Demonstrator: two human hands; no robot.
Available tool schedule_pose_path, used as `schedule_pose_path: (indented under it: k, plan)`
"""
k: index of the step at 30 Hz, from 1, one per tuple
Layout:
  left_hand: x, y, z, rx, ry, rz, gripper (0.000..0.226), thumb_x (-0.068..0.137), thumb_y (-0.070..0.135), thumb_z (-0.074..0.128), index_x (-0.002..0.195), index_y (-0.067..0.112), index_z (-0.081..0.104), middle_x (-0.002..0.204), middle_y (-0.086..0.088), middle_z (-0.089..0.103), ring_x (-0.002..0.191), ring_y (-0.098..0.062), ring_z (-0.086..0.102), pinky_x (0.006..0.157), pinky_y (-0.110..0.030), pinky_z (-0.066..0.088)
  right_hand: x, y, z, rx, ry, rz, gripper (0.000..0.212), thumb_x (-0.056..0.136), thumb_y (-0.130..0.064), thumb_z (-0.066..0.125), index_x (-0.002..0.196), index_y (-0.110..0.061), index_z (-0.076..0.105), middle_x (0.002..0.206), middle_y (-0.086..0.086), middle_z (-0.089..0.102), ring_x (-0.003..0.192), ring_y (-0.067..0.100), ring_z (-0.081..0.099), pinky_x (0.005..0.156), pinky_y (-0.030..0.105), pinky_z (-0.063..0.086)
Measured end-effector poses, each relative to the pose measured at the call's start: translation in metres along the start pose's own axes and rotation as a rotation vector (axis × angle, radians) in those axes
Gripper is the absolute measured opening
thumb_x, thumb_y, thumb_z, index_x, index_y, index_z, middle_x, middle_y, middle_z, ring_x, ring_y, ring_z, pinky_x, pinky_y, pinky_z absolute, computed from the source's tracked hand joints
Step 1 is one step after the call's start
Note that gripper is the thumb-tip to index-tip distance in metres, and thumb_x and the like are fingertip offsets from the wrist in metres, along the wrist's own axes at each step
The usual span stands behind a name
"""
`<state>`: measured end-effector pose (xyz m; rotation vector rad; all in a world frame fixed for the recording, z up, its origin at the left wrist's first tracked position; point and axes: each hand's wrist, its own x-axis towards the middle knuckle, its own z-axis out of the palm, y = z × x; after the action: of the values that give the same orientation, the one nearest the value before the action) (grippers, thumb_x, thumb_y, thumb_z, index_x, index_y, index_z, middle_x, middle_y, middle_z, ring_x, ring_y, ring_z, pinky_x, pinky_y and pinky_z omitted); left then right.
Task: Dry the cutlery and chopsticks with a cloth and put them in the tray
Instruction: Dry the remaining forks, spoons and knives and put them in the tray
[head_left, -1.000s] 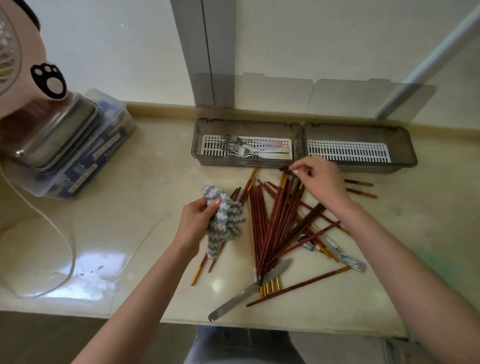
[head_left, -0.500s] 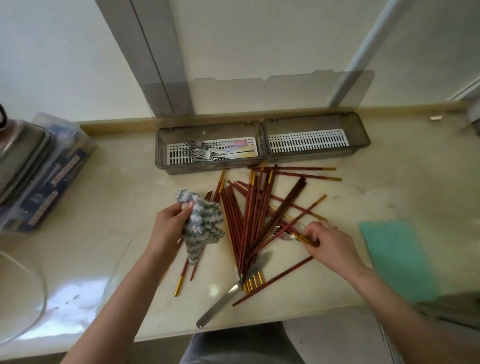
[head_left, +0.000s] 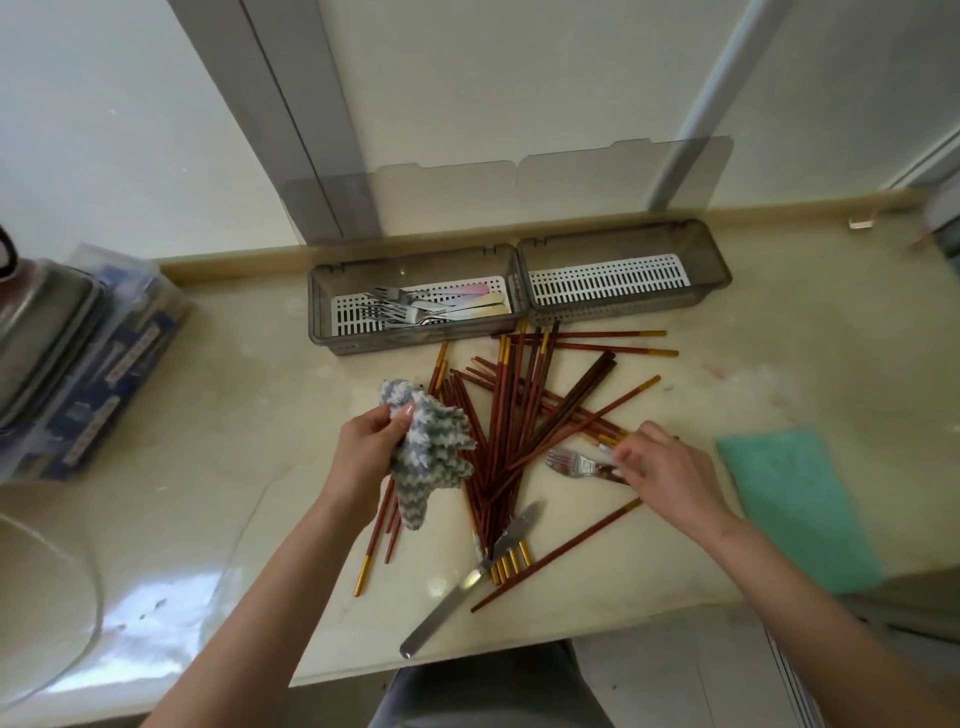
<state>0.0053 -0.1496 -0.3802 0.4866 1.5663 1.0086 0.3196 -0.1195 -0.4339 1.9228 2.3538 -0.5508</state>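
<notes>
My left hand (head_left: 366, 449) grips a grey-and-white knitted cloth (head_left: 428, 447) just left of a heap of red-brown chopsticks (head_left: 511, 415) with gold ends. My right hand (head_left: 662, 470) pinches the handle of a metal fork (head_left: 574, 462) at the right edge of the heap, tines pointing left. A butter knife (head_left: 467, 577) lies across the front of the heap. Behind stands a grey two-part tray (head_left: 519, 249): its left part (head_left: 324, 317) holds several forks and pastel-handled pieces, its right part (head_left: 719, 260) shows only its white grid.
A teal cloth (head_left: 795, 504) lies flat at the right, near the counter's front edge. Stacked metal trays on a clear plastic box (head_left: 78, 358) stand at the left. A clear film (head_left: 52, 597) lies at the front left. The tray's clear lids lean against the wall.
My right hand came back from the tray to the right side of the heap and pulled a fork out from among the chopsticks. The left hand keeps holding the cloth.
</notes>
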Motion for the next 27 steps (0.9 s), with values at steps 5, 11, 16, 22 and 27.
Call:
schedule_pose_path:
  k: [5,11,16,22,27]
  plan:
    - [-0.001,-0.003,-0.003,0.002,-0.010,-0.010,0.020,0.093,0.018,0.053,0.085,0.006,0.067,0.082,-0.014,0.071,0.073,-0.022,0.069,0.070,-0.034,0.057,-0.003,-0.001,0.009,-0.004,-0.049,0.017,0.023,0.079,-0.029,0.073,0.101,-0.025,0.066,0.102,-0.007,0.055,0.087,0.017,0.063,0.070,0.032,0.050]
    - [-0.004,-0.005,-0.006,-0.004,-0.010,-0.020,0.019,0.093,0.017,0.052,0.085,0.008,0.066,0.076,-0.008,0.072,0.069,-0.018,0.070,0.067,-0.031,0.058,0.009,-0.004,0.005,-0.044,-0.064,0.073,0.006,0.082,-0.027,0.069,0.087,-0.023,0.068,0.095,-0.009,0.059,0.084,0.015,0.060,0.066,0.027,0.043]
    - [-0.006,-0.004,-0.005,-0.045,-0.021,-0.022,0.018,0.094,0.016,0.051,0.085,0.008,0.065,0.068,-0.002,0.073,0.064,-0.013,0.070,0.055,-0.024,0.056,0.009,-0.004,0.003,-0.101,-0.081,0.039,0.005,0.087,-0.020,0.062,0.090,-0.019,0.066,0.097,-0.004,0.059,0.088,0.017,0.058,0.069,0.031,0.049]
    - [-0.008,-0.004,-0.005,-0.084,-0.030,-0.015,0.018,0.094,0.016,0.051,0.088,0.008,0.065,0.071,-0.003,0.073,0.065,-0.013,0.071,0.054,-0.023,0.055,0.004,0.001,-0.007,-0.133,-0.140,0.052,0.011,0.090,-0.014,0.055,0.089,-0.024,0.057,0.095,-0.007,0.062,0.078,0.014,0.055,0.056,0.024,0.038]
    - [-0.004,-0.007,-0.011,-0.112,0.033,-0.019,0.021,0.095,0.019,0.050,0.095,0.006,0.066,0.084,-0.010,0.073,0.077,-0.022,0.070,0.069,-0.034,0.057,0.009,0.012,-0.049,0.015,-0.393,0.120,0.023,0.086,-0.016,0.064,0.071,-0.031,0.055,0.082,-0.011,0.064,0.077,0.010,0.060,0.062,0.023,0.045]
